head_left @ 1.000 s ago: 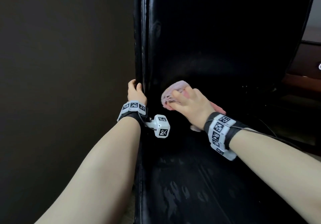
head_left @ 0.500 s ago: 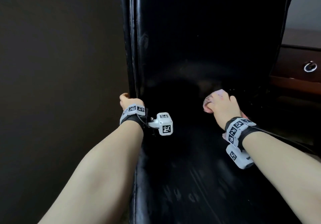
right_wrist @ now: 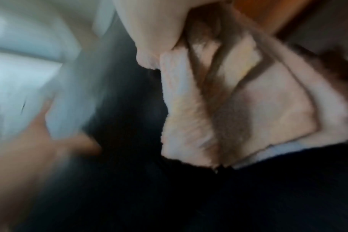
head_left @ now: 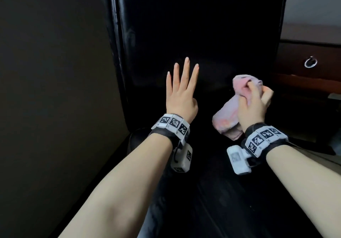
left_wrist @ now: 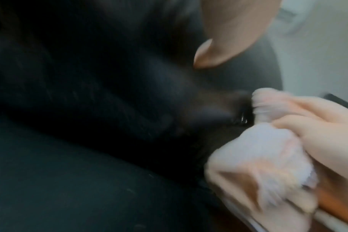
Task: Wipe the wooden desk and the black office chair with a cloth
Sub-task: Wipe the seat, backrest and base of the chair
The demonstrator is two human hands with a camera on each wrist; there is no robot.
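The black office chair [head_left: 203,25] fills the middle of the head view, its backrest upright and its seat [head_left: 221,200] below. My right hand [head_left: 256,101] grips a bunched pink cloth [head_left: 228,114] low against the backrest, toward its right side. The cloth [left_wrist: 256,158] shows blurred in the left wrist view and the cloth [right_wrist: 268,109] hangs folded in the right wrist view. My left hand [head_left: 181,88] is open with straight spread fingers in front of the backrest, left of the cloth, holding nothing. Whether it touches the leather I cannot tell.
A dark wooden desk [head_left: 310,75] with a ring-pull drawer handle [head_left: 310,62] stands right of the chair. A dark wall [head_left: 51,90] runs along the left, close to the chair's left edge [head_left: 118,53].
My left hand has let go of the chair's left edge and opened in front of the backrest. My right hand has lifted the cloth a little, and it hangs looser.
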